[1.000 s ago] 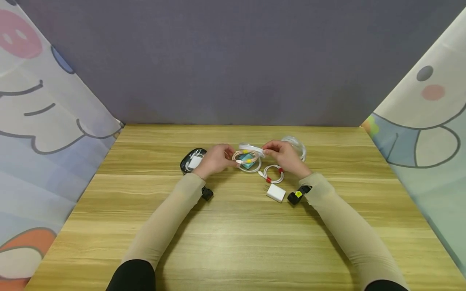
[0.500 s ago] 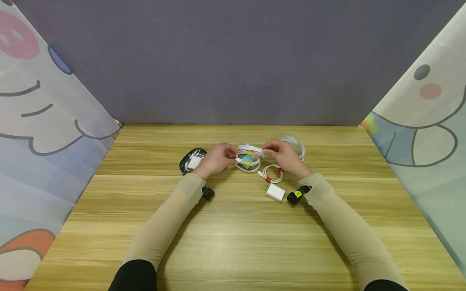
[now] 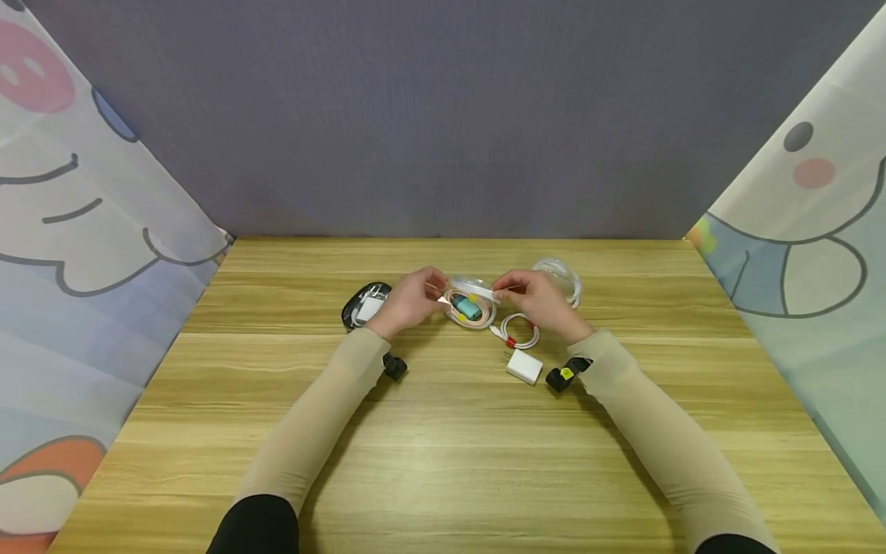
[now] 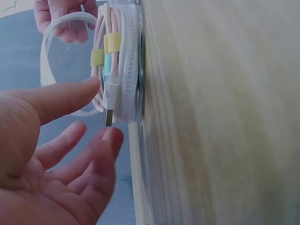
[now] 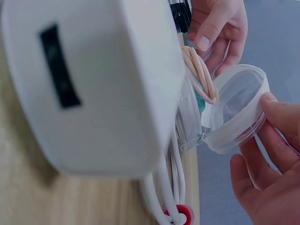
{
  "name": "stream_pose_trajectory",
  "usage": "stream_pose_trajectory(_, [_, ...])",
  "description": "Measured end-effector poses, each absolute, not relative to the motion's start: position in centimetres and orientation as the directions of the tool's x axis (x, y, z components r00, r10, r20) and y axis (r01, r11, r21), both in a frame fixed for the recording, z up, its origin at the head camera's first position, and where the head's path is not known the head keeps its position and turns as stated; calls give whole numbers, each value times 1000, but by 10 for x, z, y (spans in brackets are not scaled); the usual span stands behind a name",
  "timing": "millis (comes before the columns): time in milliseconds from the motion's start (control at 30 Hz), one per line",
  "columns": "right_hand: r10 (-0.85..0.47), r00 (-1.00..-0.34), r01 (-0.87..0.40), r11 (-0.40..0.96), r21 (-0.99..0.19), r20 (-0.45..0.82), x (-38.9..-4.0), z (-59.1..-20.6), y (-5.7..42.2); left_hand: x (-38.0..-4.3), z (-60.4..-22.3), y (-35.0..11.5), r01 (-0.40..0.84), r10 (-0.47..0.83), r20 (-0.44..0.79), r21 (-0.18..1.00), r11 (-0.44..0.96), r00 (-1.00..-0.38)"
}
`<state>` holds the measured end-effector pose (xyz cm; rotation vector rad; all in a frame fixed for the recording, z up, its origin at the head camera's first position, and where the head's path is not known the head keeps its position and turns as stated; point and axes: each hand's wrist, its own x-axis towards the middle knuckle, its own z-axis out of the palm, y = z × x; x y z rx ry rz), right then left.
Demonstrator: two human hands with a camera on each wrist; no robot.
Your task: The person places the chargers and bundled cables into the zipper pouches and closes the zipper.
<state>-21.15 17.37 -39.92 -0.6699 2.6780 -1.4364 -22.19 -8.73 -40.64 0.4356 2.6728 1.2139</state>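
Has lowered since half a second ago, beside left hand (image 3: 407, 302), released, loose-fingered and cut off at the palm in its wrist view, one coiled pink cable (image 5: 199, 70) around one half-hidden teal gadget (image 3: 467, 308) in one clear case (image 4: 129, 89), with one lid (image 5: 241, 126) pinched by right hand (image 3: 543, 298), fingers bent.

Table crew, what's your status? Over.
Left hand open beside cable. Right hand grips raised lid. Cable coiled over open case. USB end near rim, might obstruct lid.
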Motion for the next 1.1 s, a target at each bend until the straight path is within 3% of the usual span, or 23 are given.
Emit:
stream_pose_trajectory(200, [-386,-910,-337,488,-805,147,-207,-396,171,-222,-408,-86,183,366,-96,733,656,-925])
stream_pose_trajectory(867, [-426,-893,-351,450,-821,148,-207,-401,167,-231,-409,-74,236,368,-111,592,770,-923])
stream_pose_trajectory(1100, [-421,-894,-353,458,-816,150,-207,-402,169,-231,-410,-80,228,406,-129,660,716,-905])
